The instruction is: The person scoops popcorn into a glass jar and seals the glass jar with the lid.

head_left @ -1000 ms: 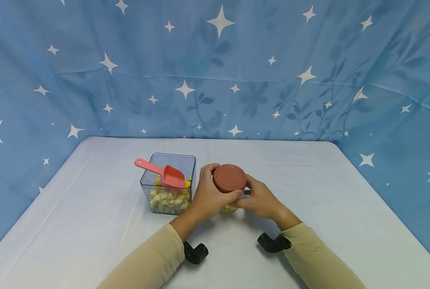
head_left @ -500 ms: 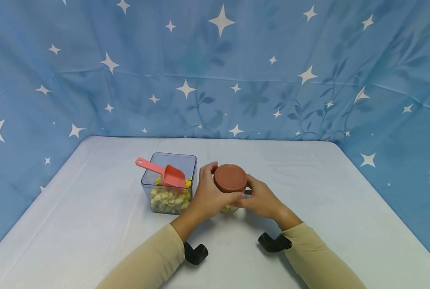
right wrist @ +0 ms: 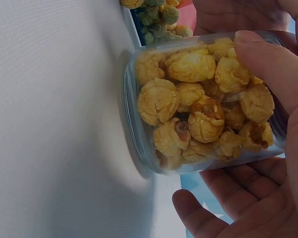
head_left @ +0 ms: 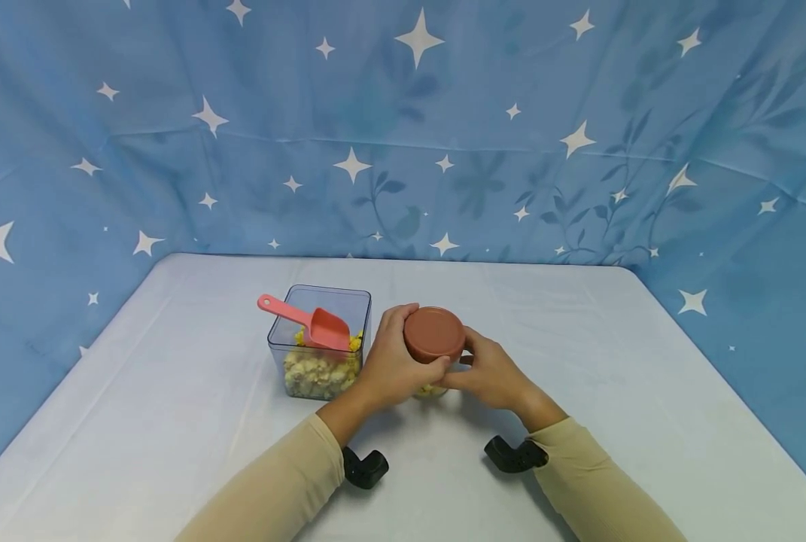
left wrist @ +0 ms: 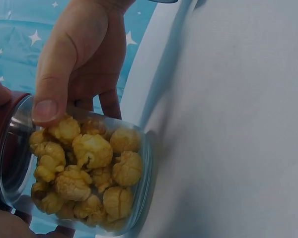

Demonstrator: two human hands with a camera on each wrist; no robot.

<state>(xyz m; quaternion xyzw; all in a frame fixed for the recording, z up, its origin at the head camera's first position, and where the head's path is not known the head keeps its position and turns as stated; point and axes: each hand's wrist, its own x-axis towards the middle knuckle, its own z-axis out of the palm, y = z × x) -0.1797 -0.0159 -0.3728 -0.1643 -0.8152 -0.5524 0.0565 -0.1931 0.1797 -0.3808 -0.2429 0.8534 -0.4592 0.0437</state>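
Between my hands a clear jar [right wrist: 203, 104] of caramel-coloured popcorn stands upright at the middle of the table. A round reddish-brown lid [head_left: 433, 333] sits over its mouth; whether it is fully seated I cannot tell. My left hand [head_left: 394, 365] grips the lid from the left, thumb on the near side and fingers on the far side. From the right, my right hand [head_left: 489, 374] holds the jar's body, its thumb [left wrist: 48, 106] pressed along the glass below the rim. The hands hide most of the jar in the head view.
Left of the hands stands a square clear container [head_left: 321, 373], partly filled with popcorn. A pink scoop [head_left: 326, 329] lies in it, handle over the left rim. The white table [head_left: 612, 391] meets a blue star-patterned curtain [head_left: 484, 113] at the back.
My left hand has shifted slightly on the lid, its thumb a little further left. The right hand and the jar stay nearly in place. The head view has drifted slightly.
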